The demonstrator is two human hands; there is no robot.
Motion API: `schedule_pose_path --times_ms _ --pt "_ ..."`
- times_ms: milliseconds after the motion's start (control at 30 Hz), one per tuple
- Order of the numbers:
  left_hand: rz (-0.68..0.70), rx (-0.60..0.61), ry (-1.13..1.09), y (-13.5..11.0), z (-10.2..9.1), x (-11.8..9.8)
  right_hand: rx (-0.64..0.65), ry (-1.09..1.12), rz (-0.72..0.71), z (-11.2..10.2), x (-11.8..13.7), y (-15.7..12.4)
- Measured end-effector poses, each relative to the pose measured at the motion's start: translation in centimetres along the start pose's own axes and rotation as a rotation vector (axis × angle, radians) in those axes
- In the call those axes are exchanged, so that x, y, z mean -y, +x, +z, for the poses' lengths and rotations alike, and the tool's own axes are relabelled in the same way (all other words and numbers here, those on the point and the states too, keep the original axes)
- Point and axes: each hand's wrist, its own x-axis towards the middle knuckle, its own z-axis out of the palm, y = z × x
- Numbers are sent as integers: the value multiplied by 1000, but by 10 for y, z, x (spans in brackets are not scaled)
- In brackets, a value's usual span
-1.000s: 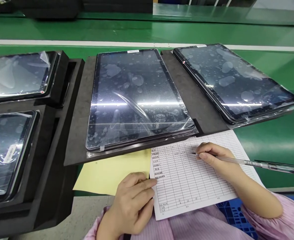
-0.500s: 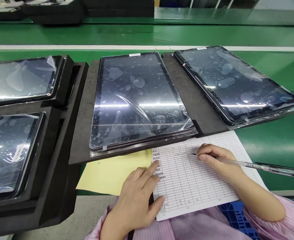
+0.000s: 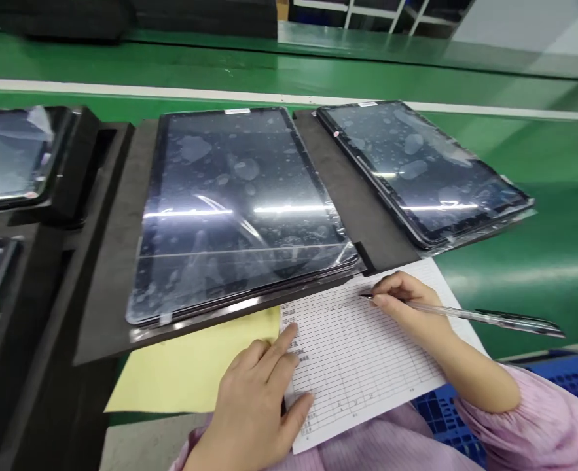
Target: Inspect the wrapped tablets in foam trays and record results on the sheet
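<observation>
A printed form with ruled rows and columns lies at the front edge of the green bench. My right hand is closed around a clear pen, its dark tip close to or touching an upper row of the form. Flat on the form's left margin rests my left hand, fingers stretched out and holding nothing. Under the left part sits a yellow sheet. Just beyond the papers, a film-covered tablet screen lies on a dark foam board.
Another film-covered screen lies on foam to the right. At left, more screens sit in black foam trays. A white line crosses the green bench. A blue plastic crate shows below at right.
The camera view has turned a little to the right, so most things sit further left in it. My right hand still holds the pen near the same rows; the left hand stays on the form.
</observation>
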Motion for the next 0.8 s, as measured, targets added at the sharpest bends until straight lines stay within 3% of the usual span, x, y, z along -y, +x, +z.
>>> schedule_pose_path --times_ms 133,233,467,800 --pt "39 -60 22 3 3 5 -13 44 -34 7 2 5" --pt "71 -78 33 4 4 7 -37 -46 -33 12 2 6" --pt "-2 14 69 -2 7 8 -32 -212 -141 16 -3 6" --pt "12 11 69 -3 8 10 -45 -291 -227 19 -4 7"
